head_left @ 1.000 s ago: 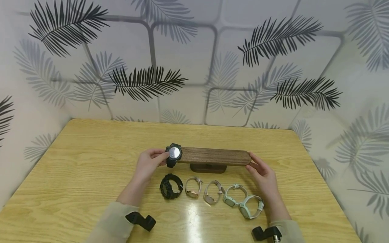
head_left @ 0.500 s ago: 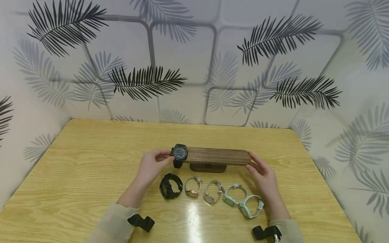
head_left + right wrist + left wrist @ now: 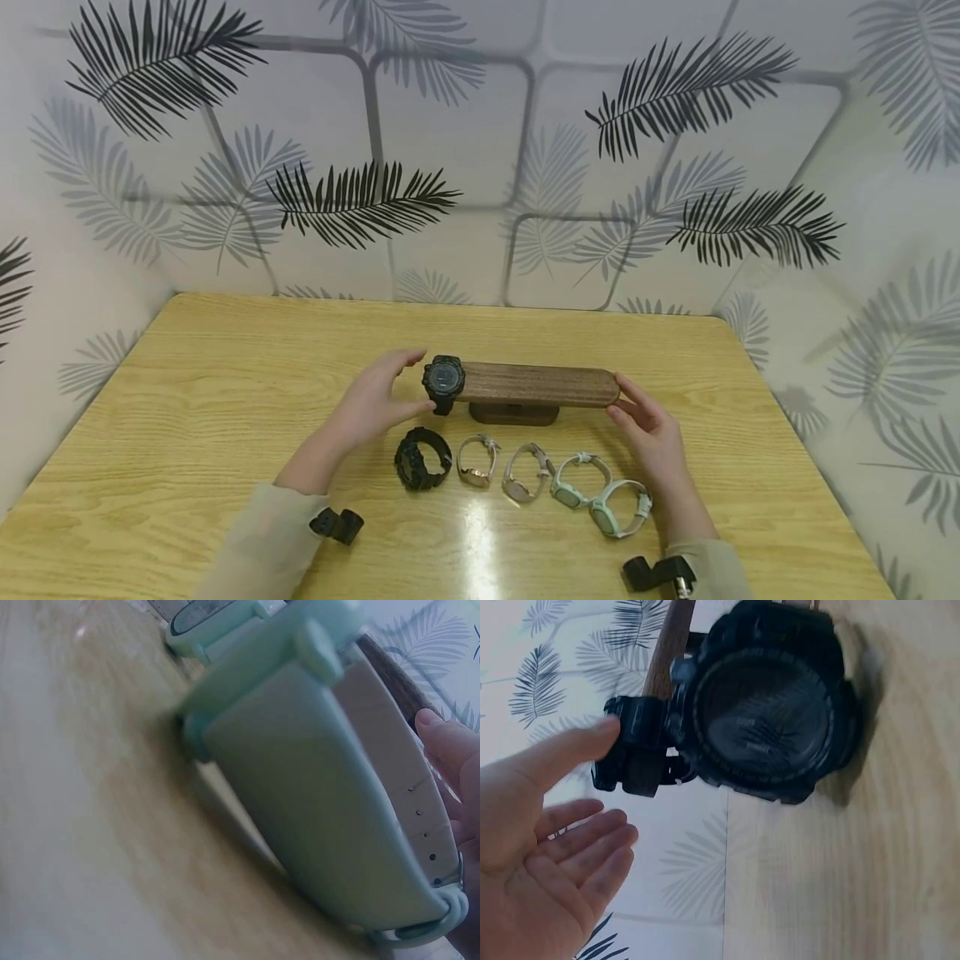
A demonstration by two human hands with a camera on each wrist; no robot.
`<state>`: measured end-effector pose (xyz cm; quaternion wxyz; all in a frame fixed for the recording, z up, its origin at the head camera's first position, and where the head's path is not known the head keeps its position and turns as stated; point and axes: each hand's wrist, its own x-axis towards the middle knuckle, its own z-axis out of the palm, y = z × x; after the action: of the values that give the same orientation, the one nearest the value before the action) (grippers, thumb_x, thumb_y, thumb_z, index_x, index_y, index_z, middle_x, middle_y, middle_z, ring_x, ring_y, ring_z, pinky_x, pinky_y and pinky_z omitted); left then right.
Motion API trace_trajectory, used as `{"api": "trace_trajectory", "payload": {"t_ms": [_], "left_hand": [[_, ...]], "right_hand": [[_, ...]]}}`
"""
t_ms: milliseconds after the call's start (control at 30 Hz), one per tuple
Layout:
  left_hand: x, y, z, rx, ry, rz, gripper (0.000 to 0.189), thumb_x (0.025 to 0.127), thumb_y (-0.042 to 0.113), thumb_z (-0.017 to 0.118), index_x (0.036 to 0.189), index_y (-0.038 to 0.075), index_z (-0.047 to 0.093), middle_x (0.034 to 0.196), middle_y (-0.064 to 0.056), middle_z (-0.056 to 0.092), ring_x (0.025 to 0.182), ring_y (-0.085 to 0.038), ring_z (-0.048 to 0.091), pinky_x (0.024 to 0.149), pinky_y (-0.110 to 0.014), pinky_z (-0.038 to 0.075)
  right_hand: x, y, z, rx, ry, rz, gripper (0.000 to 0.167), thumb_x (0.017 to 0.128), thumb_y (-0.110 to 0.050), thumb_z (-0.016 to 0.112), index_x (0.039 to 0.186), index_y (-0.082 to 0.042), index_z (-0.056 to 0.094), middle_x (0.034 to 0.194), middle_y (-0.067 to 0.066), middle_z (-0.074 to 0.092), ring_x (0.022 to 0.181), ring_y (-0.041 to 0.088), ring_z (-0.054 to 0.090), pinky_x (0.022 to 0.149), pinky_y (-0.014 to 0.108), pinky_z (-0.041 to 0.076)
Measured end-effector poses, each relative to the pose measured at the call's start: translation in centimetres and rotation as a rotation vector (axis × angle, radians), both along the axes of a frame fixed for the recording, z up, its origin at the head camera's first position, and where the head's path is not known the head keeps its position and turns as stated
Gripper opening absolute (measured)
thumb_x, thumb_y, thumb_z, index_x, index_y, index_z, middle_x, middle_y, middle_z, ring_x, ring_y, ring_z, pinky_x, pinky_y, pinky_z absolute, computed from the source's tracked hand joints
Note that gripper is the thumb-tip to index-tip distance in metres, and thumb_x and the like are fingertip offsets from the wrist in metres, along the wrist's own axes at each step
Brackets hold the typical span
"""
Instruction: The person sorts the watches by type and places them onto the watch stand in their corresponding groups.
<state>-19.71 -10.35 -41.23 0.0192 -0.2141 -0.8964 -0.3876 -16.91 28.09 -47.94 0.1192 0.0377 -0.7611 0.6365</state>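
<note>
A dark wooden watch stand (image 3: pixel 536 384) has a long bar on a short base. At the bar's left end hangs a black digital watch (image 3: pixel 444 377), its face toward the front. Beside that watch my left hand (image 3: pixel 375 398) has its fingers spread, the thumb tip at the strap's lower edge; in the left wrist view the thumb (image 3: pixel 585 746) overlaps the strap and the other fingers are off it. My right hand (image 3: pixel 651 429) holds the bar's right end between thumb and fingers. In the right wrist view a mint watch largely hides that hand.
In front of the stand lie a second black watch (image 3: pixel 422 459), a rose-gold watch (image 3: pixel 476 477), a pale pink watch (image 3: pixel 519 490) and two mint watches (image 3: pixel 567 497), the latter pair touching. The wooden table (image 3: pixel 247 358) meets a leaf-patterned wall covering (image 3: pixel 465 133) behind.
The black watch has slid a little right along the bar's left end. My left hand's grip on it has loosened, and its fingers have spread away. The right hand has kept its place.
</note>
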Motion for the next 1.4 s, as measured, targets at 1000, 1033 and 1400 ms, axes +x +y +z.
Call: {"api": "trace_trajectory", "payload": {"t_ms": [1000,1033,1400], "left_hand": [[-0.6,5.2,0.4,-0.138,0.15,-0.092,0.06,0.079,0.02,0.08,0.131,0.003,0.054,0.133,-0.015,0.053,0.127,-0.03,0.045,0.107,-0.043,0.037],[-0.6,5.4,0.4,-0.148,0.16,-0.093,0.06,0.079,0.02,0.08,0.131,0.003,0.055,0.132,-0.015,0.053,0.126,-0.029,0.045,0.108,-0.042,0.037],[-0.5,7.6,0.5,-0.204,0.164,-0.107,0.061,0.08,0.023,0.08,0.131,0.004,0.054,0.131,-0.012,0.055,0.124,-0.028,0.047,0.106,-0.041,0.039]], "right_hand": [[0.0,0.2,0.0,0.033,0.003,-0.002,0.049,0.092,-0.01,0.065,0.139,-0.008,0.051,0.141,0.005,0.05,0.106,0.005,0.06,0.088,0.018,0.05],[0.0,0.2,0.0,0.031,0.004,-0.004,0.049,0.092,-0.01,0.065,0.139,-0.008,0.051,0.14,0.005,0.05,0.105,0.005,0.061,0.088,0.018,0.051],[-0.1,0.2,-0.2,0.032,0.007,0.004,0.049,0.092,-0.01,0.065,0.139,-0.008,0.051,0.141,0.008,0.049,0.105,0.005,0.061,0.088,0.018,0.051]]}}
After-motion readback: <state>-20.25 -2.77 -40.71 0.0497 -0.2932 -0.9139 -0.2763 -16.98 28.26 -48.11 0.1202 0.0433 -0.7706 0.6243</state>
